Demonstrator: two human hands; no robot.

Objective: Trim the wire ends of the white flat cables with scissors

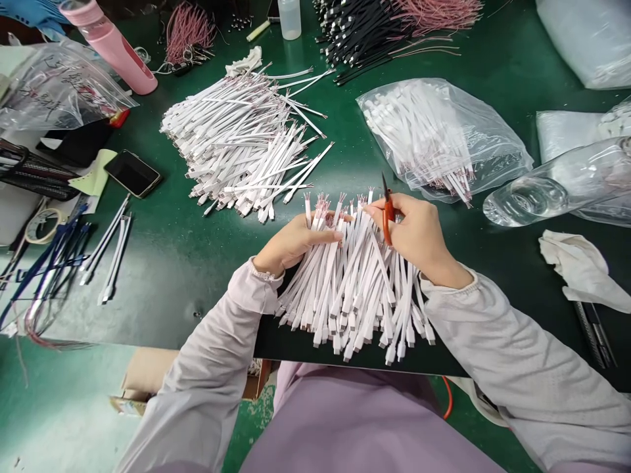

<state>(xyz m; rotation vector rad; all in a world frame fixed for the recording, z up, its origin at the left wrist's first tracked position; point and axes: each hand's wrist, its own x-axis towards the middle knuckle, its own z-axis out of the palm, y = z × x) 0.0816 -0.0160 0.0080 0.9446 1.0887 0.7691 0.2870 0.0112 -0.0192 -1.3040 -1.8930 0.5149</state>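
A thick bundle of short white cables [352, 289] lies at the table's front edge, its connectors toward me and pinkish bare wire ends away from me. My left hand [294, 242] is wrapped round white cables at the bundle's upper left, thumb across them. At the upper right of the bundle, my right hand [417, 230] holds small orange-handled scissors [388, 213] with the dark tips pointing up and away. Its thumb and forefinger pinch at the wire ends, where exactly what they grip is too small to tell. Beyond lies a large heap of similar white cables [246, 138].
A clear bag of white cables [419, 131] and a clear bottle [557, 187] lie to the right. At the left are a phone [132, 173], a pink bottle [111, 49] and blue cables [54, 253]. Black cables [359, 33] lie at the back.
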